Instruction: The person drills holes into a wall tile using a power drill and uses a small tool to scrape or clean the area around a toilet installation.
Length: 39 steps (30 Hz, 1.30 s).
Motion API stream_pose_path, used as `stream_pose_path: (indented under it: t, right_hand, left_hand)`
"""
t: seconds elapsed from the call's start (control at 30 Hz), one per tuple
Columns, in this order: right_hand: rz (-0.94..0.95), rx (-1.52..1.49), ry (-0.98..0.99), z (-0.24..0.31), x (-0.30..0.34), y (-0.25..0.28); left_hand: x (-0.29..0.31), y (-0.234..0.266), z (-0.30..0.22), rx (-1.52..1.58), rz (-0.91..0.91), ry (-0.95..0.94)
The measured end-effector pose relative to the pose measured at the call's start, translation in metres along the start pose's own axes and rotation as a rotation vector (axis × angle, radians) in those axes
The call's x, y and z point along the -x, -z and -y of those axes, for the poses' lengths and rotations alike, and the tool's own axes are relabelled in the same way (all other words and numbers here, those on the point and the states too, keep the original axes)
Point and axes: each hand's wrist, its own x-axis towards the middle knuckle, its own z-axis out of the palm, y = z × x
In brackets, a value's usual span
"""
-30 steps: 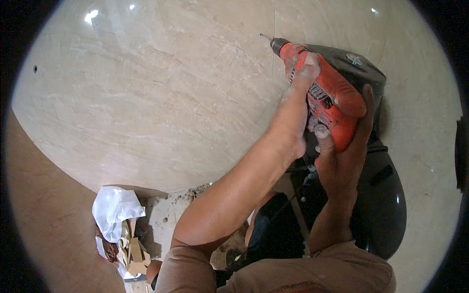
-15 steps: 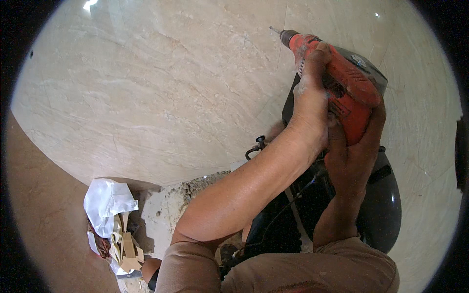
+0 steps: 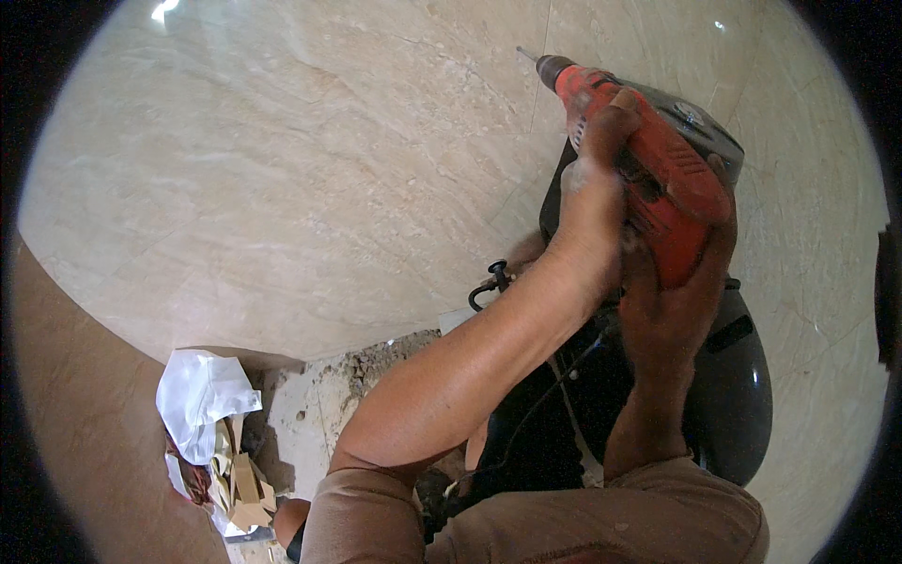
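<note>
Both of my hands are on a red, dusty power drill (image 3: 678, 174), which slants toward the upper left. My left hand (image 3: 601, 136) wraps around its front body just behind the dark chuck (image 3: 552, 70). Farther back, my right hand (image 3: 662, 287) grips the rear handle; its trigger finger is hidden. A thin drill bit (image 3: 526, 54) points at the pale, marbled tile surface (image 3: 376, 160), close to a tile joint. Whether the tip touches the tile I cannot tell. A dark cord (image 3: 540, 404) hangs below my forearms.
Under the drill stands a glossy black object (image 3: 742, 404) with a round cap (image 3: 690, 114) and a black knob (image 3: 497, 270) at its left. At lower left lie a white plastic bag (image 3: 202, 395) and torn cardboard (image 3: 249, 493), beside rubble (image 3: 362, 367). Brown flooring (image 3: 85, 404) borders the tile.
The drill and both hands have barely shifted, with the bit's tip slightly higher and farther left in view. My right hand and wrist look more blurred now. Both hands keep their hold.
</note>
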Motion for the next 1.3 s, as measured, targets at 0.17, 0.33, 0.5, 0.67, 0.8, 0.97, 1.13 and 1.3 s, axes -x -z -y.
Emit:
stream_pose_path:
  t: [0.17,0.33,0.5,0.67,0.8,0.97,1.13,1.3]
  right_hand:
    - [0.03,-0.017,-0.197,0.004,-0.001,-0.008]
    - [0.02,0.083,-0.178,-0.002,-0.002,0.0]
    - [0.005,-0.084,-0.163,-0.009,-0.002,-0.011]
    - [-0.01,-0.032,-0.13,0.0,-0.004,-0.008]
    - [0.029,-0.098,-0.066,0.003,-0.018,-0.01]
    - [0.052,0.021,-0.038,0.003,-0.023,-0.008]
    - [-0.001,0.059,-0.043,0.0,-0.007,-0.013]
    - [0.012,-0.206,-0.135,-0.006,-0.009,-0.027]
  left_hand:
    - [-0.011,-0.001,-0.008,-0.079,0.009,-0.106]
    - [-0.017,0.002,0.006,-0.082,-0.026,-0.14]
    - [-0.018,0.008,0.006,-0.096,-0.044,-0.23]
    - [-0.032,0.017,0.009,-0.157,0.01,-0.243]
    - [-0.035,0.016,0.014,-0.196,-0.012,-0.367]
    - [-0.007,-0.011,-0.003,0.001,-0.042,-0.275]
    - [-0.037,0.017,0.008,-0.109,-0.017,-0.307]
    - [-0.031,0.017,-0.003,-0.089,-0.027,-0.289]
